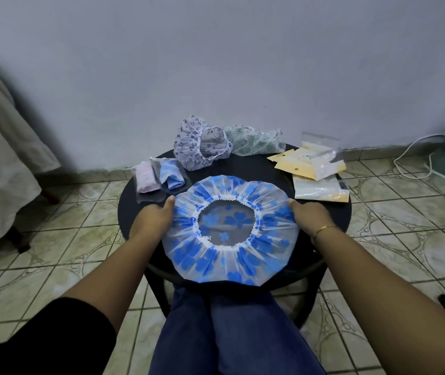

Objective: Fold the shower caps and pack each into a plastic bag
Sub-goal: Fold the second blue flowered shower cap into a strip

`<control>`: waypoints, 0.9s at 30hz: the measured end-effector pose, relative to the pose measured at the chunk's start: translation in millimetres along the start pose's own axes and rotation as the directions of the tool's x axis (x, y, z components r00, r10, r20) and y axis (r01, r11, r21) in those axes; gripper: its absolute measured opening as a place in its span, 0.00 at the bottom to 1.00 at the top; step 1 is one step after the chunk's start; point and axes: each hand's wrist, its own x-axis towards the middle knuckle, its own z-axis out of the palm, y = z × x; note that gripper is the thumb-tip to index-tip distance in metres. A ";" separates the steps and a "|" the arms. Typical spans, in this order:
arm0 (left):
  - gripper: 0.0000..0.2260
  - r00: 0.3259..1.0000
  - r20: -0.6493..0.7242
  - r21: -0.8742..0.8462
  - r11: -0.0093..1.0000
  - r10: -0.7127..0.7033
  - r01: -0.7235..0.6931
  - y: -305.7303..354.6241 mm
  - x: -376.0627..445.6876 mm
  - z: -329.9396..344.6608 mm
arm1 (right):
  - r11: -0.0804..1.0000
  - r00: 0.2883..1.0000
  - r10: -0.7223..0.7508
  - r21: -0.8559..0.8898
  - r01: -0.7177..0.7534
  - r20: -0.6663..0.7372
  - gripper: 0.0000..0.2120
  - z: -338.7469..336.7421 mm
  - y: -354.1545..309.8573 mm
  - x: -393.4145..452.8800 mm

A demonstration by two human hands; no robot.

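Flattening step: left hand (154, 217) at 9 o'clock and right hand (310, 215) at 3 o'clock pinch the blue shower cap (230, 255) rim — next, fold it in half.

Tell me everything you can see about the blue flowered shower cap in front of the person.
The blue flowered shower cap is thin translucent white plastic printed with blue flowers. It lies spread flat, opening up, its gathered white elastic ringing a round hole. It rests on the black round table, overhanging the near edge. The left hand and right hand hold its sides.
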 end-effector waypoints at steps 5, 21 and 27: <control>0.23 0.998 -0.018 0.028 0.998 0.052 -0.051 -1.0 4.1 5.6 | 0.995 0.990 -0.099 0.014 0.101 -0.100 0.21 3.7 -5.1 -4.4; 0.13 0.978 -0.112 0.190 0.970 0.175 -0.152 -16.6 -18.4 6.2 | 0.905 0.956 -0.199 -0.415 0.094 -0.217 0.16 4.8 11.4 -16.4; 0.20 0.722 -0.116 0.322 0.713 0.682 -0.622 -30.2 -31.8 3.4 | 0.942 0.905 -0.319 -0.197 0.271 -0.280 0.17 -6.9 11.9 -24.6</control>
